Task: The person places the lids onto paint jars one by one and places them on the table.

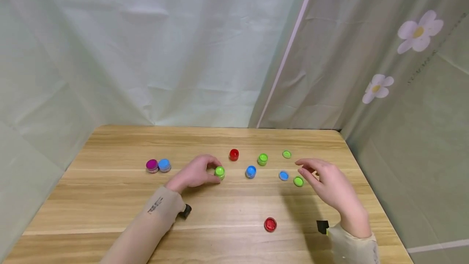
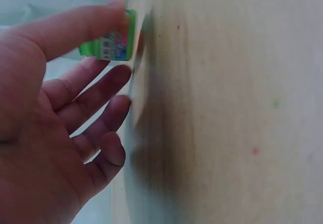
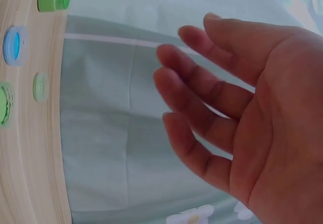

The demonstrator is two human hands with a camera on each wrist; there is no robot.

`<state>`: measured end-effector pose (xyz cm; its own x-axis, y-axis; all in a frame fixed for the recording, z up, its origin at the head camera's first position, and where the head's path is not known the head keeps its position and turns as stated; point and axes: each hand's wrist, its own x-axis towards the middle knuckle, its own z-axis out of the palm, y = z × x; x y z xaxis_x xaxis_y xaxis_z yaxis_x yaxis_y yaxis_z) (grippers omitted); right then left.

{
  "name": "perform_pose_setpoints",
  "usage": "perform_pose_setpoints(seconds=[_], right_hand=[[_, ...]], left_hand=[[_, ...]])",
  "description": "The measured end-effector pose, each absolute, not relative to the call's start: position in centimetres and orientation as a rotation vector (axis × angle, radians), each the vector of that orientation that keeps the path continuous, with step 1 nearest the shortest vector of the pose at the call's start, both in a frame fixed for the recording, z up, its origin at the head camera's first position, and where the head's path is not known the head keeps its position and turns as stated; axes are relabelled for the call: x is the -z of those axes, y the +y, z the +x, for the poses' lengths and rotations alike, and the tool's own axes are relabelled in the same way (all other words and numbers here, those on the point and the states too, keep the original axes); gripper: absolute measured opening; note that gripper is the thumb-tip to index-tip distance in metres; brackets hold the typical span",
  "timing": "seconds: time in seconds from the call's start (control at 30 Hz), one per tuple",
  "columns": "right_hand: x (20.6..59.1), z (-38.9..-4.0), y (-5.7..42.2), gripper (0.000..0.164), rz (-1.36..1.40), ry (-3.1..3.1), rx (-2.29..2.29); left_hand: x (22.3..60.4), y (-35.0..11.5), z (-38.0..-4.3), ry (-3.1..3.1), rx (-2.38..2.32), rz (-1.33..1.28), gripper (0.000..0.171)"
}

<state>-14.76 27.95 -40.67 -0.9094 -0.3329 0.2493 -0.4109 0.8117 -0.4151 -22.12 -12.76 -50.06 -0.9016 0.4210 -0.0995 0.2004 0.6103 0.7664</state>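
My left hand [image 1: 199,171] pinches a small green paint pot [image 1: 220,172] between thumb and fingers. In the left wrist view, the same labelled green pot [image 2: 115,45] shows beside the thumb, its lower fingers loosely curved. To its right stand a blue pot [image 1: 250,172], a red pot [image 1: 234,155] and another green pot [image 1: 262,159]. My right hand [image 1: 329,182] hovers over the table's right side, fingers gently bent and holding nothing. Nearest to it lie a green lid [image 1: 298,181] and a blue lid [image 1: 283,175]; a second green lid [image 1: 287,154] lies farther back.
A purple-topped pot [image 1: 152,166] and a blue-topped pot [image 1: 164,165] stand side by side at the left. A red lid [image 1: 270,224] lies toward the front of the wooden table [image 1: 227,215]. Hanging curtains [image 1: 205,52] enclose the back and sides.
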Motion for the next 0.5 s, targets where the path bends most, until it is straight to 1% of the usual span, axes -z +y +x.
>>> perform_pose_setpoints(seconds=[0.17, 0.5], right_hand=[[40.8, -15.0, 28.1, 0.027, 0.542, -2.897, -0.712], [41.5, -15.3, 28.6, 0.038, 0.39, -3.162, -0.739]], left_hand=[[49.9, -13.1, -21.4, 2.567, -1.28, 0.425, 0.032], [47.9, -12.8, -19.1, 2.605, -1.646, 0.431, 0.039]])
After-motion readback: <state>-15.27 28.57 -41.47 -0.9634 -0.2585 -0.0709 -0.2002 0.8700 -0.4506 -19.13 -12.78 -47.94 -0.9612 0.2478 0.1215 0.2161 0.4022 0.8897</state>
